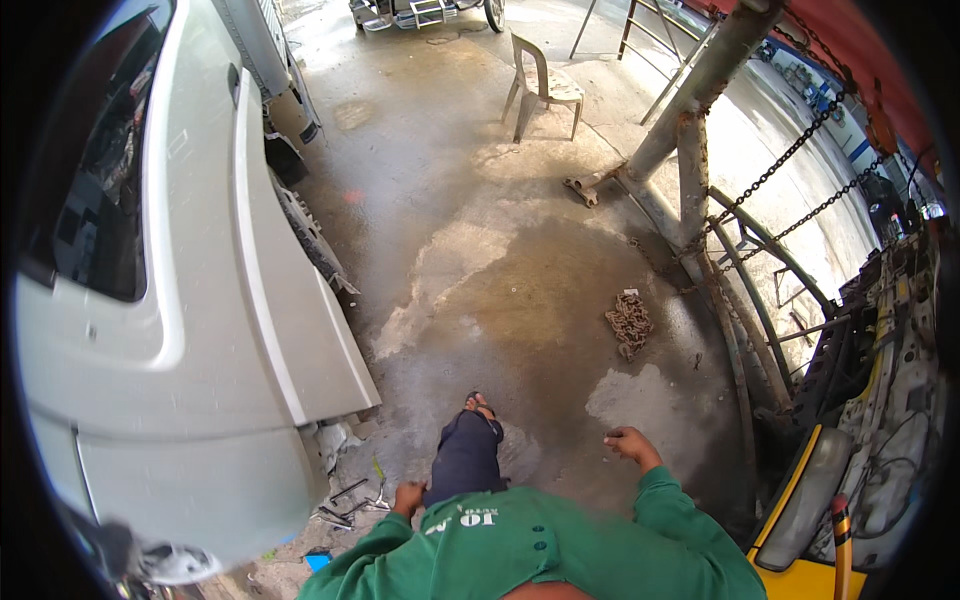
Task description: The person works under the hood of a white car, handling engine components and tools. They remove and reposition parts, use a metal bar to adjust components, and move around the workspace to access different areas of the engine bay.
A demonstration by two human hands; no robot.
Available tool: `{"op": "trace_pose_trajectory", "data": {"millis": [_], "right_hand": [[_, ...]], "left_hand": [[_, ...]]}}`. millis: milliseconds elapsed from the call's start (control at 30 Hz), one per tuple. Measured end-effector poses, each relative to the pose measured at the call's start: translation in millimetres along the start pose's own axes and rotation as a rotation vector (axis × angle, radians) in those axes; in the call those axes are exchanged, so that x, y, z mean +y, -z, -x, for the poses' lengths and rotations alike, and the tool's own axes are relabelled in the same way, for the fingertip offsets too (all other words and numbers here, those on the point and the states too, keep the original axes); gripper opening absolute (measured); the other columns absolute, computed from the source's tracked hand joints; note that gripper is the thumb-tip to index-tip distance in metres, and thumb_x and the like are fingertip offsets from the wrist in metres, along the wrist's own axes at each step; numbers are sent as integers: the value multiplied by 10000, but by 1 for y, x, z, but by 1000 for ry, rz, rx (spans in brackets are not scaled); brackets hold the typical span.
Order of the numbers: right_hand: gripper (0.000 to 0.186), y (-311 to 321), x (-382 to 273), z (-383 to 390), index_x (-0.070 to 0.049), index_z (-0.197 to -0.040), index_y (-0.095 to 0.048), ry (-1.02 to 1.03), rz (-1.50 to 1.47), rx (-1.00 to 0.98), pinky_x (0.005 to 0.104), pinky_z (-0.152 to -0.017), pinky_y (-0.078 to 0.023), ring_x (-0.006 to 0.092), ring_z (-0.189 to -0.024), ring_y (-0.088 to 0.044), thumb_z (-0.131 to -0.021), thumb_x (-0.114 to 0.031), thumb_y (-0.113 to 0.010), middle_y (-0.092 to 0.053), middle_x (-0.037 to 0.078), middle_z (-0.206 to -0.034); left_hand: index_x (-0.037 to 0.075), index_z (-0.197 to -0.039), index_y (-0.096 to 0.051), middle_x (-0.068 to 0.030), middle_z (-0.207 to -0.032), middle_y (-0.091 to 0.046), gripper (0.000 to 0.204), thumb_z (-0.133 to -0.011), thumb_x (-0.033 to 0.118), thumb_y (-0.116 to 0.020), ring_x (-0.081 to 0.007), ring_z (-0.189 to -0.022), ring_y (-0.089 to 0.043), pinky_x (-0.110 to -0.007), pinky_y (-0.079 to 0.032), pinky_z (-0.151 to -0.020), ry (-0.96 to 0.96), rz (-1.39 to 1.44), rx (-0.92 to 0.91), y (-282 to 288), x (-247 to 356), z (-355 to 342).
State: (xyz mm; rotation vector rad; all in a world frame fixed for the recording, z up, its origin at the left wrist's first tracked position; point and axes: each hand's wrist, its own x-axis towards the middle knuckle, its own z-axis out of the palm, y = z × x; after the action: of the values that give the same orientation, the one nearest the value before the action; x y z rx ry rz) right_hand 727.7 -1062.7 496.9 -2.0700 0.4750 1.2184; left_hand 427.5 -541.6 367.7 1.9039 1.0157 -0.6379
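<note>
My left hand (410,497) hangs low beside my dark-trousered leg, near some metal hand tools (350,508) lying on the floor. Its fingers are too small and turned away to make out. Out to the right over the wet concrete, my right hand (628,444) has its fingers loosely bent and partly apart, with nothing visible in it. Farther ahead on that side, a heap of rusty chain (629,325) rests on the ground. Both arms are in green sleeves, and one sandalled foot (481,404) is forward.
A silver vehicle body (200,300) fills the left side, its lower panel edge jutting out. To the right stand a rusty steel frame (690,170) with hanging chains (785,165) and a yellow vehicle's opened front (815,490). A plastic chair (545,85) is farther ahead.
</note>
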Motion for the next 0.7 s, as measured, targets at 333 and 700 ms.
{"op": "trace_pose_trajectory", "data": {"millis": [333,700], "right_hand": [[355,107,-129,-60,-100,-1231,-714,-299,398,-357,429,-835,-592,268,-1087,-667,-932,-255,-603,-661,113,-1278],[492,274,-635,-323,76,-1140,-688,306,618,221,453,-903,-536,354,-1070,-696,-847,-312,-762,-707,270,-1119]], "left_hand": [[-45,-932,-738,-210,-858,-746,346,-936,288,-644,-307,-758,-732,-415,-553,-717,-440,338,23,152,439,-292],[-92,-1141,-654,-162,-773,-684,285,-893,46,-676,-218,-611,-676,-381,-610,-544,90,506,290,297,510,-532]]}}
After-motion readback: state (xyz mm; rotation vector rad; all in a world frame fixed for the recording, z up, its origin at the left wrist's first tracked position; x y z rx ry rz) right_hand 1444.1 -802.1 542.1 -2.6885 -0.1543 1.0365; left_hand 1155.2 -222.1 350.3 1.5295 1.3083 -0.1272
